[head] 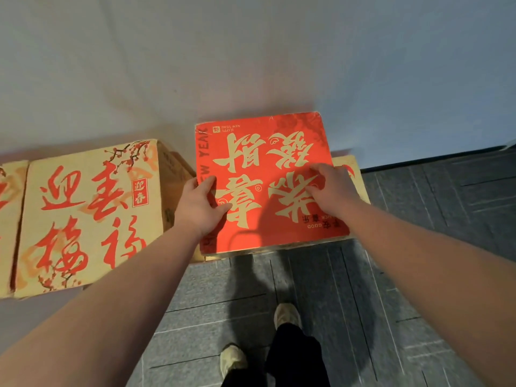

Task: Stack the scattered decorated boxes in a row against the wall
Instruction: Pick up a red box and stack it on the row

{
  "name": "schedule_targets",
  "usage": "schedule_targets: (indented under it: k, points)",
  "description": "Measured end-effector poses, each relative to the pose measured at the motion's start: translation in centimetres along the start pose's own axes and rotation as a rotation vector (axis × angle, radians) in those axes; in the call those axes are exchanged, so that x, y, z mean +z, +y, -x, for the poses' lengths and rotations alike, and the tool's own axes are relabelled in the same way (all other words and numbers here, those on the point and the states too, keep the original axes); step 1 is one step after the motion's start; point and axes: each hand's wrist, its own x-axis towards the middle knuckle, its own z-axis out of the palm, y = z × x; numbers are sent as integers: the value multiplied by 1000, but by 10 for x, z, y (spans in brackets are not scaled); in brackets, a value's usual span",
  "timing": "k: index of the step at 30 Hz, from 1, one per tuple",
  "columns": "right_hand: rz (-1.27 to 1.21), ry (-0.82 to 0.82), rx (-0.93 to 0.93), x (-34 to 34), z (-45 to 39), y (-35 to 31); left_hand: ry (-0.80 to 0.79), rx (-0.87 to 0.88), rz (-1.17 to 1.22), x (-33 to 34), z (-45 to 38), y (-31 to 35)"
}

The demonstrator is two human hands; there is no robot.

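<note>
Two hands on one box right now, so here's how it sits. The red box (268, 182) is straight ahead of the person, lying flat with its printed face up, on top of a cream box (353, 177) that only peeks out along its right side. Its far edge is close to the wall (251, 51), maybe touching, can't really tell from this angle.

The left hand (202, 203) is curled over the box's left edge, thumb on top, fingers out of sight down the side. The right hand (329, 185) isn't gripping anything, it's just pressing fingers-down on the top face near the right side. Both look about equally near, one per side.

The box looks a bit longer front to back than side to side, though the wide lens could be stretching that. It's also turned slightly, near edge swung a little to the right. The big lettering reads upside down from here, so its top points toward the person.

Next door on the left is the plum-blossom box (86, 216), with a narrow gap between them. I'd guess the next move is a small nudge left and a squaring up.
</note>
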Motion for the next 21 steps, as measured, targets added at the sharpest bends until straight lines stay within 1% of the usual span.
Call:
schedule_targets:
  k: [7, 21]
  points:
    - [10, 36, 19, 16, 0, -2, 8, 12, 14, 7, -8, -12]
    - [-15, 30, 9, 30, 9, -17, 16, 50, 8, 9, -8, -42]
